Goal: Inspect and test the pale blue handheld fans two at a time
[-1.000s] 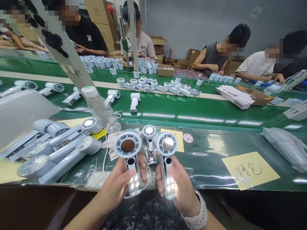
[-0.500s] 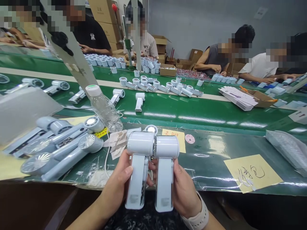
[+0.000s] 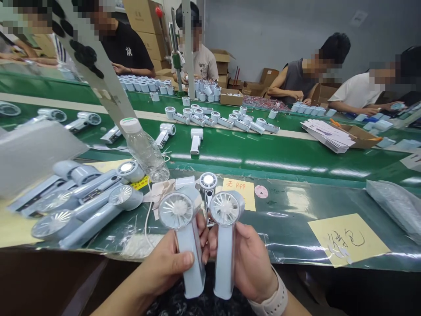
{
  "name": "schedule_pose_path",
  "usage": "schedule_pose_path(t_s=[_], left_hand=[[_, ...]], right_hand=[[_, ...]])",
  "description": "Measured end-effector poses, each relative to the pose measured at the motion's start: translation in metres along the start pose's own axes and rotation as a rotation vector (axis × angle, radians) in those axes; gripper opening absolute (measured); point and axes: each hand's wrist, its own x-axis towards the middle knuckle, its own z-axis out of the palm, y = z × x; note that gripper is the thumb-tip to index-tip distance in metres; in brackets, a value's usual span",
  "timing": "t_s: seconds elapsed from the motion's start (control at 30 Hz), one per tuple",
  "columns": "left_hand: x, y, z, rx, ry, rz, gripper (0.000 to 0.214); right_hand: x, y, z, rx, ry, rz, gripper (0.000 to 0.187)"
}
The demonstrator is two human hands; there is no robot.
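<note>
Head view: the left hand (image 3: 171, 267) is wrapped around the handle of the left handheld fan (image 3: 186, 237), thumb across its front, and the right hand (image 3: 253, 263) grips the handle of the right handheld fan (image 3: 225, 245) the same way, a white watch band (image 3: 272, 300) on that wrist. Both fans stand upright side by side, heads nearly touching, grilles facing the camera. They are held just off the near edge of the glossy green bench mat (image 3: 289, 224), over the person's lap.

Just behind the two heads another fan (image 3: 208, 186) lies on the mat beside a small yellow note (image 3: 241, 193). To the left a heap of fans (image 3: 85, 206) crowds the mat up to its near edge, with a tilted water bottle (image 3: 144, 149) behind and a white cable (image 3: 146, 215) between heap and hands. To the right the mat is open as far as a larger yellow note (image 3: 348, 239) at the edge and a plastic bag (image 3: 394, 204). Beyond runs the green conveyor belt (image 3: 263, 153), carrying loose fans (image 3: 196, 139); other people sit along its far side
</note>
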Motion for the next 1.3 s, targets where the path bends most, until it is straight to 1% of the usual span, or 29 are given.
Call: schedule_pose_path(t_s=[0.1,0.17,0.2,0.27,0.37,0.4,0.5,0.57,0.63,0.73,0.83,0.9,1.0,1.07,1.13,1.23,1.3], left_hand=[[0.000,0.001,0.004,0.045,0.079,-0.048,0.055],[0.000,0.001,0.004,0.017,0.096,-0.052,0.060],[0.000,0.001,0.003,-0.006,0.095,-0.045,0.059],[-0.001,0.001,-0.001,-0.026,0.082,-0.035,0.052],[-0.005,0.003,-0.009,0.001,0.051,-0.020,0.028],[-0.006,0.005,-0.011,0.010,0.046,-0.014,0.028],[-0.010,0.011,-0.011,0.054,0.079,0.000,0.047],[-0.010,0.014,-0.010,0.086,0.085,-0.015,0.053],[-0.009,0.015,-0.009,0.094,0.059,-0.035,0.058],[-0.007,0.011,-0.011,0.102,0.007,-0.027,0.059],[-0.004,0.006,-0.014,0.124,0.001,-0.013,0.056],[-0.004,0.004,-0.014,0.131,-0.004,-0.019,0.055],[-0.002,0.005,-0.013,0.157,0.012,-0.016,0.057],[-0.002,0.006,-0.010,0.187,0.043,-0.025,0.060],[-0.003,0.007,-0.007,0.214,0.075,-0.046,0.064],[-0.006,0.009,-0.003,0.256,0.087,-0.070,0.064],[-0.009,0.011,-0.004,0.367,0.096,-0.043,0.057]], right_hand=[[0.001,0.002,0.001,-0.012,-0.005,-0.009,0.050],[0.000,0.003,0.000,-0.023,-0.025,-0.002,0.057],[0.000,0.003,-0.001,-0.027,-0.034,-0.002,0.058],[-0.001,0.003,-0.004,-0.030,-0.038,-0.010,0.055],[-0.003,-0.001,-0.010,-0.052,-0.005,-0.049,0.048],[-0.004,-0.003,-0.011,-0.065,0.003,-0.068,0.046],[-0.008,-0.009,-0.014,-0.087,0.019,-0.153,0.036],[-0.009,-0.012,-0.013,-0.070,0.045,-0.220,0.030],[-0.010,-0.012,-0.012,-0.026,0.069,-0.255,0.026],[-0.009,-0.011,-0.010,0.038,0.085,-0.229,0.034],[-0.007,-0.010,-0.011,0.039,0.148,-0.206,0.045],[-0.007,-0.010,-0.013,0.031,0.186,-0.193,0.048],[-0.007,-0.010,-0.013,0.039,0.194,-0.176,0.039],[-0.007,-0.009,-0.011,0.051,0.172,-0.167,0.029],[-0.006,-0.008,-0.010,0.051,0.141,-0.156,0.024],[-0.006,-0.005,-0.011,-0.001,0.151,-0.162,0.026],[-0.009,-0.005,-0.018,-0.096,0.189,-0.197,0.033]])
